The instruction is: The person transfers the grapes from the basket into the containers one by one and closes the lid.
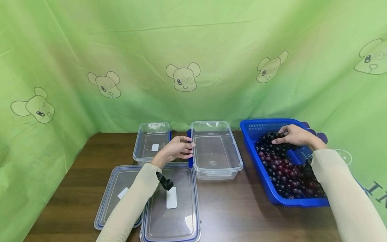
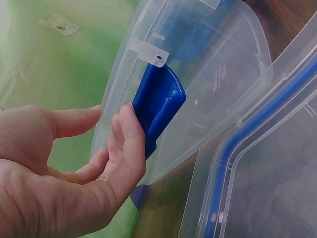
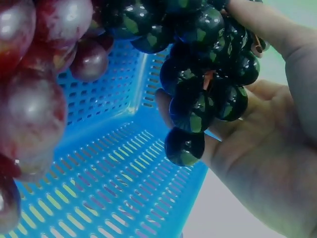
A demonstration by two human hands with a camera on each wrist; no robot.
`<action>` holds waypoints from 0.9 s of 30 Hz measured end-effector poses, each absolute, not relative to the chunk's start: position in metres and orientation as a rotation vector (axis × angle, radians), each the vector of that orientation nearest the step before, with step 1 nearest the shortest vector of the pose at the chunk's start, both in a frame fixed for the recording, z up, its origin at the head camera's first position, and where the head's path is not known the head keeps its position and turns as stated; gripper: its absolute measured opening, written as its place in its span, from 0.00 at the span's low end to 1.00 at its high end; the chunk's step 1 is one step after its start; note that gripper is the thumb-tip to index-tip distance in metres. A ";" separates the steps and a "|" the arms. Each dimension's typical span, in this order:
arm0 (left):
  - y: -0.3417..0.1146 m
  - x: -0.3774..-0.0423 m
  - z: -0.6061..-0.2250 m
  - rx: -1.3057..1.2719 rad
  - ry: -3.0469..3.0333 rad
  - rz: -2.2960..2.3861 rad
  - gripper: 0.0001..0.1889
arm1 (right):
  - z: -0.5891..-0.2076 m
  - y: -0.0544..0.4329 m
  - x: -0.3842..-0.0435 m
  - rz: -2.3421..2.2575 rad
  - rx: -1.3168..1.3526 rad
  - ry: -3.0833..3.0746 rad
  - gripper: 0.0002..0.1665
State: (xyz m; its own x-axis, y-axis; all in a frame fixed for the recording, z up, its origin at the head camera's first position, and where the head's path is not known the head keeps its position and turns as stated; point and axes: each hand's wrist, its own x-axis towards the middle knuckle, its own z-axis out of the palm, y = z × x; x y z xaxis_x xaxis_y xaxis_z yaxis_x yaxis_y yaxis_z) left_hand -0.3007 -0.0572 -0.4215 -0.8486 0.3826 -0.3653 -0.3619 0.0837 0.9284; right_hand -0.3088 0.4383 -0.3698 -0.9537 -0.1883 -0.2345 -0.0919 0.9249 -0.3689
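My left hand (image 1: 176, 149) reaches the left side of a clear plastic container (image 1: 211, 151). Its thumb touches near the rim, and loosely bent fingers rest at a blue latch (image 2: 161, 96) on that side. At the right, my right hand (image 1: 291, 136) holds a bunch of black grapes (image 3: 203, 74) between thumb and fingers, inside a blue basket (image 1: 254, 168). Reddish-purple grapes (image 1: 281, 168) fill much of the basket's near part. In the right wrist view the black bunch hangs over the slotted basket floor.
A smaller clear container (image 1: 142, 144) stands left of the first one. Two clear lids, one larger (image 1: 169, 218) and one smaller (image 1: 105, 201), lie on the brown table (image 1: 235, 215) in front. A green curtain (image 1: 211, 40) hangs behind.
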 end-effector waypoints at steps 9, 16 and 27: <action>-0.058 -0.300 -0.424 0.005 1.827 1.835 0.25 | -0.363 0.439 -0.299 -0.728 -0.111 2.774 0.42; -0.058 -0.302 -0.423 0.004 1.826 1.837 0.26 | -0.352 0.444 -0.292 -1.002 -0.010 2.768 0.55; -0.059 -0.300 -0.420 -0.002 1.829 1.847 0.28 | -0.347 0.424 -0.281 -1.822 0.105 2.346 0.58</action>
State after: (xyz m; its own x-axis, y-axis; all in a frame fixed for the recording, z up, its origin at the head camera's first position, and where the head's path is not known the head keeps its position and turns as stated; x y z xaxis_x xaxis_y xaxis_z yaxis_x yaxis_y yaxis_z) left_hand -0.3001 -0.0588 -0.4202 -0.8566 0.3658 -0.3639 -0.3674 0.0626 0.9279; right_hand -0.2806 0.4244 -0.3466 -0.9833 -0.0475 -0.1758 0.1586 0.2514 -0.9548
